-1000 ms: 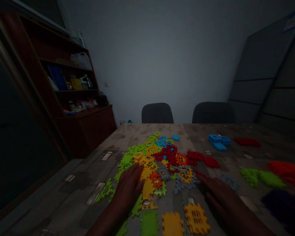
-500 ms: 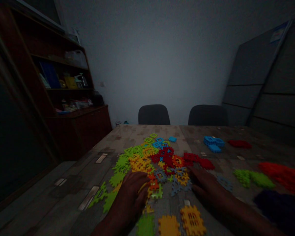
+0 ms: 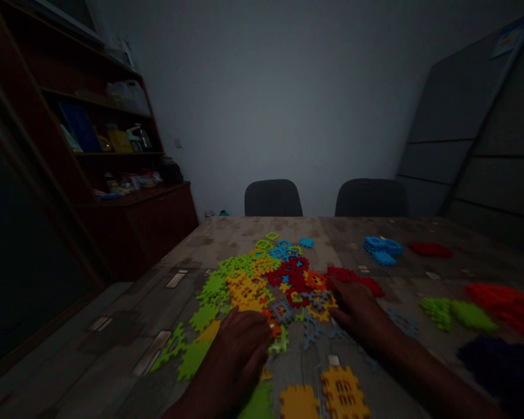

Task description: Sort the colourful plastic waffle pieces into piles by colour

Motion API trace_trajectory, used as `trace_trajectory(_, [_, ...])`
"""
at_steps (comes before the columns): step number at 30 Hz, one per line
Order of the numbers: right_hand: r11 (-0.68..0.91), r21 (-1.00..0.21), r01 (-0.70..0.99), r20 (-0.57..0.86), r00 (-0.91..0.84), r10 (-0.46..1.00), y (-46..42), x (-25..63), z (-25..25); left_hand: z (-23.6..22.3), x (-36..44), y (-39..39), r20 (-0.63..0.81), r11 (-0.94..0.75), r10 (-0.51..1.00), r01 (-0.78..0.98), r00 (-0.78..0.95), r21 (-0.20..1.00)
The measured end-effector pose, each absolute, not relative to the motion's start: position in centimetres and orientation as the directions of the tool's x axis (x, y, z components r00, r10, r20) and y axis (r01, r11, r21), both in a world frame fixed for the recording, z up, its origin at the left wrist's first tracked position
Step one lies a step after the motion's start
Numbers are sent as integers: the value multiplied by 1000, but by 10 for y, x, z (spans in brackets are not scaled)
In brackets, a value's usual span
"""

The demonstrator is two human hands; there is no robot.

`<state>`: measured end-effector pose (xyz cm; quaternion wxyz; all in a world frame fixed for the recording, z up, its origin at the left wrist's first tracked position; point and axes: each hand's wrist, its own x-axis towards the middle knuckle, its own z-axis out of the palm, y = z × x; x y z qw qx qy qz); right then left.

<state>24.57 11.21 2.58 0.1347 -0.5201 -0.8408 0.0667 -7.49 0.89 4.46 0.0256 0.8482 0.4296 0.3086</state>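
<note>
My left hand (image 3: 240,352) is low over the near left part of a pile of flat interlocking plastic pieces. Its fingers curl inward, and what they hold, if anything, is hidden beneath them. Close by lie yellow pieces (image 3: 247,290) and green pieces (image 3: 194,356). On the pile's right side, my right hand (image 3: 360,308) has its thumb and fingers apart. Its fingertips are at the edge of an orange window piece (image 3: 316,280); I cannot tell whether they touch it. Grey pieces (image 3: 312,330) lie by the thumb, and dark red pieces (image 3: 293,273) are behind.
On the patterned table (image 3: 126,343), sorted groups lie to the right: blue (image 3: 382,249), red (image 3: 430,250), green (image 3: 471,316), orange-red (image 3: 510,305) and dark purple (image 3: 502,369). Yellow squares (image 3: 344,393) lie at the near edge. Two chairs (image 3: 273,198) stand beyond.
My right hand has moved slightly left and away from me, towards the orange window piece. My left hand has turned over a little, and the yellow edge seen by its thumb is now hidden.
</note>
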Motion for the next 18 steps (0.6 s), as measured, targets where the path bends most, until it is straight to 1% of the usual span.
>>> trace_trajectory(5, [449,-192,873,157,-424,892,113,255,39,46,-74,8,509,-670,713,682,482,292])
trace_trajectory(10, [474,-152,867,163,-451,878,108,277,55,45,-74,8,502,-682,709,663,495,310])
trace_trajectory(12, [456,-140,879,166,-433,886,102,291,59,43,-74,8,476,-673,724,662,500,329])
trace_trajectory(13, [442,-153,884,157,-420,894,98,298,59,42,-74,7,452,-663,738,665,501,345])
trace_trajectory(15, [407,-225,885,117,-390,913,86,313,58,40,-73,6,406,-644,761,667,506,374])
trace_trajectory(18, [331,-411,849,57,-339,939,62,329,47,37,-73,6,384,-643,764,656,518,394])
